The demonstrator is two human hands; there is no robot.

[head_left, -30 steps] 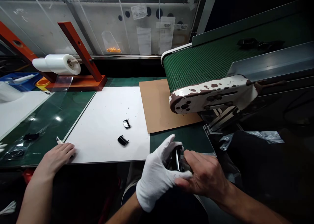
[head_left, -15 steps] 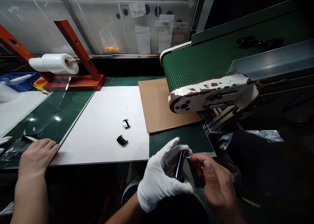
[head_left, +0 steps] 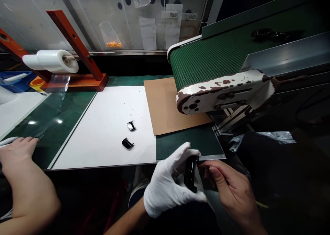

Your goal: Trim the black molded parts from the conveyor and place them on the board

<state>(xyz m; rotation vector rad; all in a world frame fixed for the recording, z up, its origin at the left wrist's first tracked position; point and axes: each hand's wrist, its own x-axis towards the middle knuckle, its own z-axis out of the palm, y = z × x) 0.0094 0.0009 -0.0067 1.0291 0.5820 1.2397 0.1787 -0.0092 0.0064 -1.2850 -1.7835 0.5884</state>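
Holding one black part [head_left: 190,175] upright, slightly tilted, over the lap, the gloved left hand [head_left: 167,185] curves half open, thumb below, fingers above. Bare right hand [head_left: 233,192]: thumb and forefinger nearly together just beside the part; cannot tell if anything is pinched.

Count: two smaller black pieces [head_left: 128,143] on one white sheet [head_left: 103,132], near each other, not touching. One brown cardboard sheet [head_left: 165,104], its far right under the end of one green conveyor [head_left: 206,66]; dark items on the belt, number unclear.

Containers: blue bin [head_left: 22,86], a long white object inside; yellow tub [head_left: 37,82] beside it, contents unclear; clear pocket [head_left: 107,29] holding small orange pieces [head_left: 114,44].

Against half a second ago: held part turned, more of its black face showing; co-worker's hand [head_left: 19,149] farther left; both pieces unmoved on the sheet.
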